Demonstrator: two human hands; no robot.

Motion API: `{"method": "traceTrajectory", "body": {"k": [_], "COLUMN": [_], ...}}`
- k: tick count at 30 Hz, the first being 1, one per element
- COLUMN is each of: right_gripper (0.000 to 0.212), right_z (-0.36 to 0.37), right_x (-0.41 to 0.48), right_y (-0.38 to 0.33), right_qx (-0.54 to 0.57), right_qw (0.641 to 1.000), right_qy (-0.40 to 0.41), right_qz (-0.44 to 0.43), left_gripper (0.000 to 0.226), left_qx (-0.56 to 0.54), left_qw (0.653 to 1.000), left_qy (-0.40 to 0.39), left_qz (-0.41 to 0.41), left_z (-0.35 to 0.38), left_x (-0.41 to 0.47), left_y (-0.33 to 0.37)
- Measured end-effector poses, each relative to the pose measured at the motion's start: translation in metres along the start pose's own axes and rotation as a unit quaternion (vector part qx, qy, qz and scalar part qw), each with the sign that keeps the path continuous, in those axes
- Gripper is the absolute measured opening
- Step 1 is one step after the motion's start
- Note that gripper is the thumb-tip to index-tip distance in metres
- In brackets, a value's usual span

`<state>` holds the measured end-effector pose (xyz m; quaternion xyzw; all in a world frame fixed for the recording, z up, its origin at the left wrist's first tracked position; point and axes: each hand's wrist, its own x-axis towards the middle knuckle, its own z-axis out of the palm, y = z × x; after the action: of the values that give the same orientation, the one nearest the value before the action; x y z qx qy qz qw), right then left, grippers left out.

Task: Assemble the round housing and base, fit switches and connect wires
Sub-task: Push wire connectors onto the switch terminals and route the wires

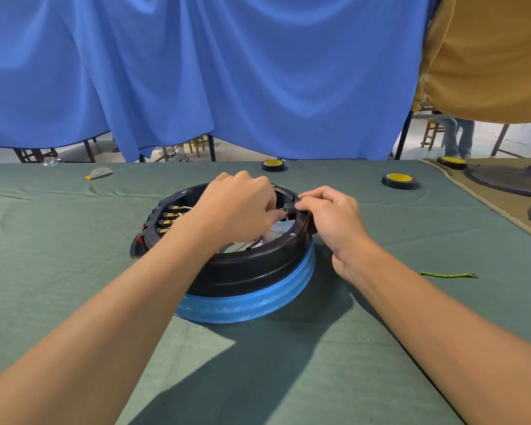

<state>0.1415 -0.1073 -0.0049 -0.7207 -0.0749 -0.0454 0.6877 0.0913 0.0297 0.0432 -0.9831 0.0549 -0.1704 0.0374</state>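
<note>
A round black housing (246,271) sits on a blue ribbed base (258,305) in the middle of the green table. Several brass switch terminals (170,218) line its inner left wall. My left hand (239,207) reaches down inside the housing, fingers curled and pinching a thin wire end beside a small black switch (289,207) on the right rim. My right hand (331,216) grips that switch from outside the rim, thumb and fingers curled round it. What lies under my left hand is hidden.
Two black tape rolls with yellow cores (274,165) (398,180) lie at the back. A green wire piece (446,274) lies to the right. A small scraper-like piece (100,172) is at the far left. Dark round parts (509,179) rest on a tan mat at the right edge.
</note>
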Motion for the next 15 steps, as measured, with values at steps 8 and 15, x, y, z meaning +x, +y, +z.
{"method": "traceTrajectory", "body": {"k": [8,15], "right_gripper": [0.022,0.023], "right_z": [-0.022,-0.108], "right_x": [-0.006,-0.01], "right_y": [-0.006,-0.013], "right_qx": [-0.139,-0.388], "right_qw": [0.987,0.914], "right_qy": [-0.051,-0.089], "right_qz": [-0.059,-0.082], "left_gripper": [0.018,0.032], "left_qx": [-0.053,0.066], "left_qw": [0.993,0.995], "left_qy": [0.106,0.048], "left_qz": [-0.022,0.052], "left_z": [0.001,0.021], "left_x": [-0.009,-0.009], "left_y": [0.055,0.062]}}
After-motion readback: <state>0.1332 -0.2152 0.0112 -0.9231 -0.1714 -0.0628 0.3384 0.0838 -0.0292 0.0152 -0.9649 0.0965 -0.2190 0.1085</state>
